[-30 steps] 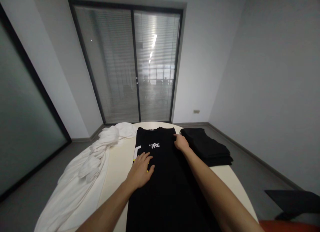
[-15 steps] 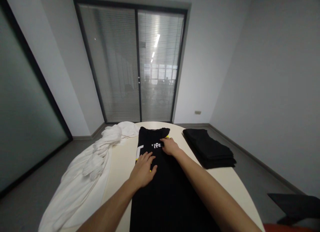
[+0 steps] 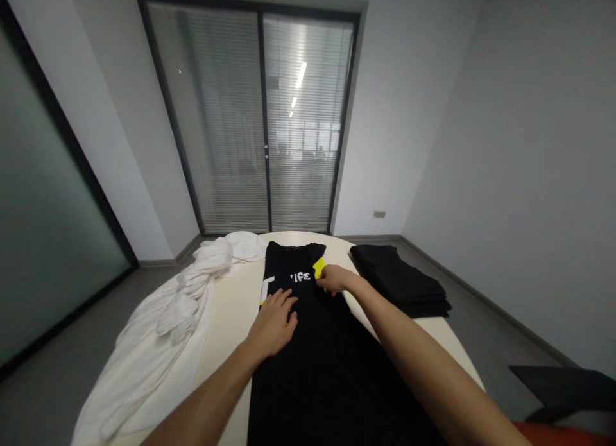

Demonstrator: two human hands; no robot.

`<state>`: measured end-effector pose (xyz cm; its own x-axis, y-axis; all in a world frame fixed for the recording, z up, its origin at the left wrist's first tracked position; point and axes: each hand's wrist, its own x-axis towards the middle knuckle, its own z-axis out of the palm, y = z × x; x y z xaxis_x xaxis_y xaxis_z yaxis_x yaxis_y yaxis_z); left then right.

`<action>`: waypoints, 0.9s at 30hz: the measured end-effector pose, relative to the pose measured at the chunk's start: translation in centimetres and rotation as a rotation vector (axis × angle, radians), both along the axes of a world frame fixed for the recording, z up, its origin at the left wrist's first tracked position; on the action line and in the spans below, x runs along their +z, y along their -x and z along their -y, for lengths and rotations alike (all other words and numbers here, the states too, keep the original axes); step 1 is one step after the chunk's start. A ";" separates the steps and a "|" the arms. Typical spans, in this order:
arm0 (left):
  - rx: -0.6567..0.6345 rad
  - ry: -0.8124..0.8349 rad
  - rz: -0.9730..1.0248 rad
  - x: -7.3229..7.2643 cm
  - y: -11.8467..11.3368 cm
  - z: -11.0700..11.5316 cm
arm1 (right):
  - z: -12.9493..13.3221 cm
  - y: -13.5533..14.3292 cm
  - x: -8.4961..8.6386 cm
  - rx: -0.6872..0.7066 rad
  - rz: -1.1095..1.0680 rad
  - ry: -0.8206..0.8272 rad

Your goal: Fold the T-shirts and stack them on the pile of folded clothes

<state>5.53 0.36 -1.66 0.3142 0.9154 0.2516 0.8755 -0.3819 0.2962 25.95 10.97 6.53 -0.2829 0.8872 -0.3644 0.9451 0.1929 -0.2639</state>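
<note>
A black T-shirt point(image 3: 298, 343) lies lengthwise on the table, its neckline at the far end and white lettering near the chest. My left hand point(image 3: 274, 321) rests on its left part, fingers spread, beside a white-and-yellow printed patch. At the right edge, my right hand point(image 3: 335, 279) pinches the shirt's fabric, where a yellow printed part point(image 3: 319, 267) shows folded over. The fingertips of the right hand are partly hidden by the hand itself.
The pale round table point(image 3: 231, 305) holds a crumpled white cloth point(image 3: 158, 330) along its left side. Several folded black garments point(image 3: 399, 282) are stacked at the right. A dark chair part point(image 3: 568, 388) stands at the lower right. Beyond the table is a glass partition with blinds point(image 3: 240, 125).
My right hand has moved right from the shirt's chest to its right edge and now grips fabric there. More of the yellow print shows. My left hand stays nearly in place.
</note>
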 end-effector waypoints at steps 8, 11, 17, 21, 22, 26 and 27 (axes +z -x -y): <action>-0.002 -0.004 -0.009 0.0 -0.2 0.0 | 1.9 -1.5 -0.5 0.076 -0.038 0.302; -0.004 0.016 -0.023 0.1 -0.2 -0.1 | 2.7 -2.1 -0.5 0.118 -0.028 0.462; -0.025 0.032 -0.029 0.2 0.0 -0.2 | 5.1 -1.9 -0.1 0.212 -0.283 0.753; -0.023 0.015 -0.020 0.1 -0.1 -0.1 | 7.1 -2.6 0.7 0.226 -0.256 0.786; -0.021 0.011 -0.020 0.0 -0.1 0.0 | 7.5 -2.9 0.9 0.228 -0.242 0.756; -0.015 0.007 -0.023 -0.1 -0.1 0.0 | 9.2 -3.8 0.5 0.256 -0.209 0.691; -0.015 0.008 -0.023 -0.1 -0.1 0.0 | 9.6 -3.9 0.3 0.264 -0.193 0.702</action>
